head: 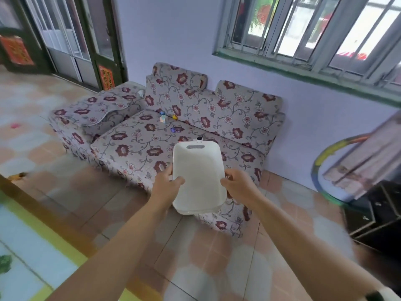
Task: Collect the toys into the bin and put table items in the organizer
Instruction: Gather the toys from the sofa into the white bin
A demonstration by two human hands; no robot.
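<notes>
Left hand and right hand out front, gripping either side of the white bin — tilted over the flowery sofa, small toys on its seat.

One white bin, gripped by two hands: left hand, right hand. One floral sofa, with two back cushions and one bolster. Four small toys on the seat, perhaps more, too blurred for a sure count. One striped hoop. Two red paper signs by the doors. One barred window. One dark cabinet at far right.
</notes>
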